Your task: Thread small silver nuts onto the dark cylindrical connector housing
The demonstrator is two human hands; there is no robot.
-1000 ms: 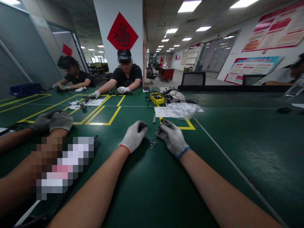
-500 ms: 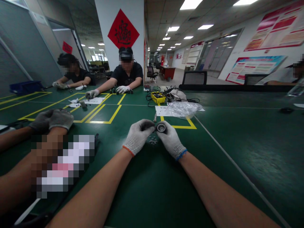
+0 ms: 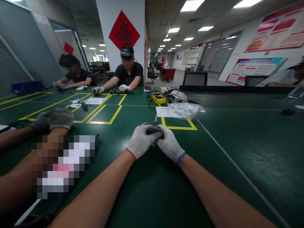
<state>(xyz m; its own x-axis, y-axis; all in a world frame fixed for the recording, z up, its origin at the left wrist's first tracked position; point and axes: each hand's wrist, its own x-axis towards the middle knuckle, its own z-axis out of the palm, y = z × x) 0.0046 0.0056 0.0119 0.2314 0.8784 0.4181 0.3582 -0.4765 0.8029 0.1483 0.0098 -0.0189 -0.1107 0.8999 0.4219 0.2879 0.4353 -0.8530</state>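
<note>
My left hand (image 3: 141, 141), in a white knit glove with an orange cuff, is closed, its thumb and fingertips pressed against the part in my other hand. Whatever it may pinch is hidden. My right hand (image 3: 170, 144), gloved with a blue cuff, is wrapped round a dark round metal part (image 3: 162, 134), of which only a sliver shows between the hands. Just below the fingers, several small metal rings (image 3: 153, 145) lie on the green table (image 3: 152, 190), partly covered by the hands.
Beyond my hands lie a small metallic cylinder (image 3: 155, 118), a clear plastic bag (image 3: 184, 110) on white paper, and a yellow box (image 3: 158, 98) among black cables. At left, a co-worker's grey-gloved hands (image 3: 55, 119) rest near a blurred-out panel (image 3: 71, 164). Other people sit across the table.
My left hand has moved right, its fingers now over the face of the round part, which showed openly before. My hands now cover more of the small rings.
</note>
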